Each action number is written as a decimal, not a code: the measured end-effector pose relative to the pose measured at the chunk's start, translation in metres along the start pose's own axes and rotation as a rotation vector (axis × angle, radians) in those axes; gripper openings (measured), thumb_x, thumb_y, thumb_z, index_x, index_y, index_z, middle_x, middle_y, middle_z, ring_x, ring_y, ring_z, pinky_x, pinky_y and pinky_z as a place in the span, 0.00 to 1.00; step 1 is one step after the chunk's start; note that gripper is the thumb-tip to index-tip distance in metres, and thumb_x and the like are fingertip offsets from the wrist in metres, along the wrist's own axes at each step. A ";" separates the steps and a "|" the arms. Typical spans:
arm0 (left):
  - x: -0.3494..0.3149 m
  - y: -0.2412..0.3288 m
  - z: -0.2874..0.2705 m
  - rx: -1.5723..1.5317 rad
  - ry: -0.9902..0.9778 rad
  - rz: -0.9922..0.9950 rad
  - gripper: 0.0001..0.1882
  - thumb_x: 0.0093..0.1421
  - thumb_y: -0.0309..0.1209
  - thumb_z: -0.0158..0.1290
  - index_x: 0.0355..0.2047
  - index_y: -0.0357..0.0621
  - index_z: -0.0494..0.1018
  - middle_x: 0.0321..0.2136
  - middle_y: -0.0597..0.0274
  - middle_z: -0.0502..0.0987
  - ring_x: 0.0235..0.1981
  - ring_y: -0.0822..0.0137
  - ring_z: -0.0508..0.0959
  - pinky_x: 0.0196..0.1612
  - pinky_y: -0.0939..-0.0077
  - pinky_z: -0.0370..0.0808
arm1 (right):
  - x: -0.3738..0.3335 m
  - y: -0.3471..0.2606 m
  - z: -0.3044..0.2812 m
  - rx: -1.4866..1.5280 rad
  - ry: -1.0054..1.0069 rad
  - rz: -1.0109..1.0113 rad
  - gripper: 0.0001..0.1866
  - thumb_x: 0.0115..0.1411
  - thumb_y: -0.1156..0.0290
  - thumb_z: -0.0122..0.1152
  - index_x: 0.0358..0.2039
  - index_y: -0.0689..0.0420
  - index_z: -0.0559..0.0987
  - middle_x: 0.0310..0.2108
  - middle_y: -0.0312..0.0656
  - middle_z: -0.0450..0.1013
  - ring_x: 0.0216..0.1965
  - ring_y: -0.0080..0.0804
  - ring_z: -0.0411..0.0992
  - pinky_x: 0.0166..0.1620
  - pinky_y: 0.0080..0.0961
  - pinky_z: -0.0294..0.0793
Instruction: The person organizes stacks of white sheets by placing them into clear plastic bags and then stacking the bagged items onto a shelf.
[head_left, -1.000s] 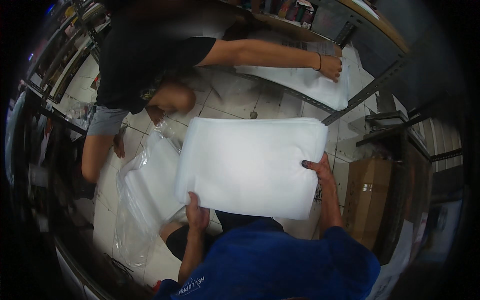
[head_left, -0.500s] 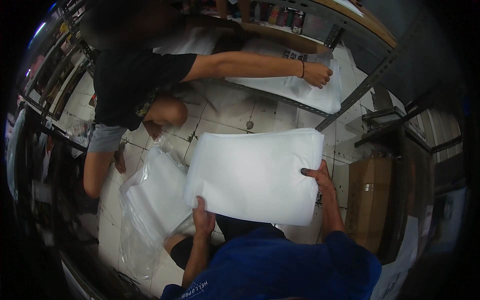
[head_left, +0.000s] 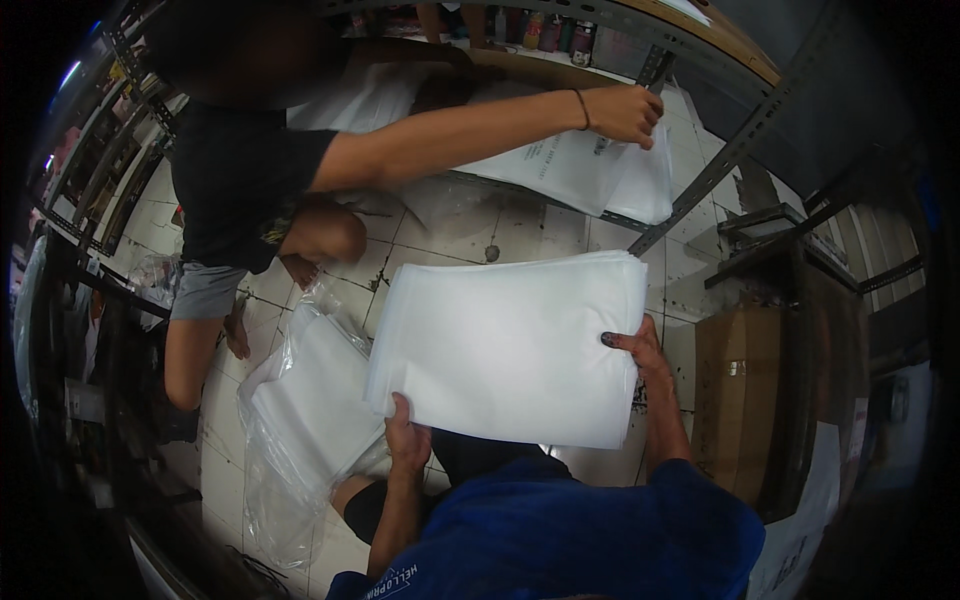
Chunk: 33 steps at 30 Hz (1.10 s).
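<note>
A thick stack of white sheets (head_left: 510, 345) lies across both my hands, held over my lap. My left hand (head_left: 405, 436) grips its near left edge, thumb on top and fingers hidden beneath. At the right edge my right hand (head_left: 645, 352) clasps the stack; its dark-stained thumb presses on the top sheet, which creases slightly there. Left of the stack, a second pile of white sheets (head_left: 310, 395) rests on the floor, partly inside a clear plastic bag (head_left: 275, 520). Another person's hand (head_left: 628, 115) pinches a printed plastic wrapper (head_left: 560, 165) over white sheets on the low shelf.
A co-worker in a black shirt (head_left: 240, 180) crouches at the far left, one arm stretched over the metal shelf (head_left: 690, 200). A cardboard box (head_left: 738, 395) stands at my right. Cluttered racks line the left side. Bottles (head_left: 550, 32) stand at the back.
The co-worker's hand has risen, pulling the printed plastic wrapper up and to the left. My hands and the stack stay almost in place.
</note>
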<state>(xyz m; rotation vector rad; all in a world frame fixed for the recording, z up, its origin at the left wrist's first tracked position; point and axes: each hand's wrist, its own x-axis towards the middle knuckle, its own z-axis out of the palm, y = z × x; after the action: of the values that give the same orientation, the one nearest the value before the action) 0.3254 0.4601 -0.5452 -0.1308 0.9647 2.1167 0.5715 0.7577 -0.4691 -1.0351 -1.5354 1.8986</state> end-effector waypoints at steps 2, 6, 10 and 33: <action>-0.002 0.001 0.002 0.005 0.012 0.005 0.23 0.65 0.38 0.42 0.56 0.38 0.56 0.51 0.55 0.66 0.52 0.60 0.68 0.55 0.63 0.66 | -0.001 -0.004 0.005 -0.012 -0.003 -0.013 0.24 0.39 0.77 0.67 0.40 0.69 0.74 0.31 0.44 0.76 0.29 0.30 0.75 0.36 0.25 0.76; -0.008 0.004 0.009 0.049 0.043 0.031 0.25 0.65 0.42 0.41 0.55 0.37 0.57 0.50 0.56 0.68 0.51 0.61 0.70 0.53 0.64 0.68 | 0.000 -0.011 0.010 0.007 -0.026 -0.037 0.26 0.39 0.75 0.68 0.42 0.69 0.73 0.33 0.45 0.76 0.31 0.31 0.75 0.37 0.26 0.76; -0.012 0.015 0.014 0.057 0.013 0.059 0.26 0.65 0.42 0.41 0.57 0.38 0.56 0.52 0.55 0.66 0.53 0.59 0.68 0.55 0.62 0.66 | 0.005 -0.024 0.013 0.021 -0.081 -0.048 0.27 0.38 0.75 0.69 0.42 0.68 0.73 0.34 0.45 0.75 0.33 0.30 0.75 0.39 0.26 0.75; 0.336 0.081 0.257 -0.118 -0.352 0.027 0.22 0.64 0.35 0.45 0.55 0.38 0.58 0.52 0.56 0.65 0.51 0.60 0.69 0.56 0.63 0.65 | 0.302 -0.209 -0.054 0.064 0.069 -0.367 0.25 0.46 0.73 0.67 0.44 0.69 0.72 0.38 0.46 0.74 0.38 0.36 0.74 0.43 0.28 0.74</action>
<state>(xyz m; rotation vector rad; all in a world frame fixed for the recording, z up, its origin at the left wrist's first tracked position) 0.0943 0.8093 -0.4456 0.1920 0.6370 2.1279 0.4166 1.0724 -0.3489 -0.7238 -1.4959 1.6293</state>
